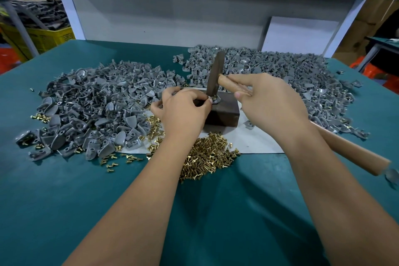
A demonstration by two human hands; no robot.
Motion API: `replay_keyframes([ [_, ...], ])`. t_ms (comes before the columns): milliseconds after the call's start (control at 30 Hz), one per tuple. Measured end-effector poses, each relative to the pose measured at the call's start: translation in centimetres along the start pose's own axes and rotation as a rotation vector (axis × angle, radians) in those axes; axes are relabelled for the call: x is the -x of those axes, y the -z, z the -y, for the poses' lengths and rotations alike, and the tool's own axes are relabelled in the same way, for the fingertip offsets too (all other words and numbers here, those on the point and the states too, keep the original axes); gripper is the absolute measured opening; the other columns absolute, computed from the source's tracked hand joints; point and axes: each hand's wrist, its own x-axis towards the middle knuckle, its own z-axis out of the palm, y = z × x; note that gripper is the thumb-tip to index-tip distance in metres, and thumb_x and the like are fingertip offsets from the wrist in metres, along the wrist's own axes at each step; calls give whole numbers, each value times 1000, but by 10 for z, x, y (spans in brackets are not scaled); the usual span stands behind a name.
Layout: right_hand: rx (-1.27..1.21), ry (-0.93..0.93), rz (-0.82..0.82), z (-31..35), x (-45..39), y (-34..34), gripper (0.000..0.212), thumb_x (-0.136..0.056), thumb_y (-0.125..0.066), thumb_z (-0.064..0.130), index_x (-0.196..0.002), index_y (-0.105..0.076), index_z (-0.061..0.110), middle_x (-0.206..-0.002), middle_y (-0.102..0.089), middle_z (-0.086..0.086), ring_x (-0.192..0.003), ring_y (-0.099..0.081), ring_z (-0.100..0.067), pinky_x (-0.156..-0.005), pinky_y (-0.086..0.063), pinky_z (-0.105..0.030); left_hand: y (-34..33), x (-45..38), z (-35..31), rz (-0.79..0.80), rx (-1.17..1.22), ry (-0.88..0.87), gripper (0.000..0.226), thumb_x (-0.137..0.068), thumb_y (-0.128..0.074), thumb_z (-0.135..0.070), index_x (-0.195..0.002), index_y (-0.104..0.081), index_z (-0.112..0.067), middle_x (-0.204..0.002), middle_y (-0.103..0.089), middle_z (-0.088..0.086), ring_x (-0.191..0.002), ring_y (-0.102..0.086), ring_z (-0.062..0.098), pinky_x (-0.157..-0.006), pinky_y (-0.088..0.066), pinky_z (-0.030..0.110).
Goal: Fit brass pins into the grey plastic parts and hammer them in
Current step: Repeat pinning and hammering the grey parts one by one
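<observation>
Head view looks down on a desk covered in smooth teal matting, with a white sheet laid flat under the work area. Two broad heaps of dull grey plastic parts, rounded shells with small lugs, lie on it: one at the left, one at the back right, too many to count. Between the forearms sits a loose pile of shiny brass pins, short and headed, also past counting. One dark rectangular block stands on the sheet. One hammer with a dark metal head and pale wooden handle is gripped by the right hand, fingers wrapped round the handle near the head, its face down at the block. The left hand pinches one grey part on the block's top, just beside the hammer face, a pin seated in it.
</observation>
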Motion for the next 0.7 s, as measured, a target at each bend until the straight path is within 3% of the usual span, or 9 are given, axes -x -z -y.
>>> replay_keyframes([
  [133, -18, 1, -64, 4, -1, 7, 39, -95, -52, 31, -128, -50, 52, -111, -69, 12, -95, -63, -21, -59, -40, -27, 0, 0, -1, -3, 5, 1, 14, -85, -68, -47, -91, -75, -37, -104, -68, -20, -131, -30, 10, -103, -15, 44],
  [233, -28, 5, -144, 5, -1, 13, 41, -96, -50, 34, -131, -47, 54, -122, -65, 13, -106, -61, -22, -67, -42, -29, -1, 1, -1, -24, 22, 9, 11, -84, -70, -45, -90, -75, -37, -100, -68, -18, -131, -32, 10, -101, -14, 42],
  [300, -4, 15, -137, 4, 2, 17, 40, -96, -50, 33, -131, -47, 54, -122, -65, 13, -102, -62, -21, -67, -40, -29, -1, 1, -1, -24, 34, 10, 10, -83, -71, -44, -90, -75, -37, -95, -65, -20, -130, -33, 11, -101, -13, 42],
  [400, 82, 29, 23, 2, 5, 21, 39, -95, -52, 32, -128, -51, 53, -116, -68, 16, -85, -64, -17, -62, -43, -27, 1, 0, -2, -14, 9, 3, 9, -84, -69, -44, -88, -75, -38, -92, -61, -24, -130, -33, 11, -100, -17, 44],
  [567, 56, 26, -123, 5, 6, 22, 41, -96, -51, 33, -131, -46, 55, -120, -66, 12, -105, -63, -23, -62, -39, -29, -1, 0, -1, -24, 59, 11, 10, -83, -72, -43, -89, -75, -36, -96, -64, -22, -130, -34, 10, -104, -16, 47],
  [700, 157, 72, 34, 9, 6, 22, 41, -94, -52, 32, -128, -49, 55, -110, -70, 11, -92, -66, -21, -59, -41, -27, 1, -1, -1, 13, -3, 12, 14, -84, -70, -45, -96, -74, -38, -107, -65, -21, -132, -29, 11, -106, -17, 48],
])
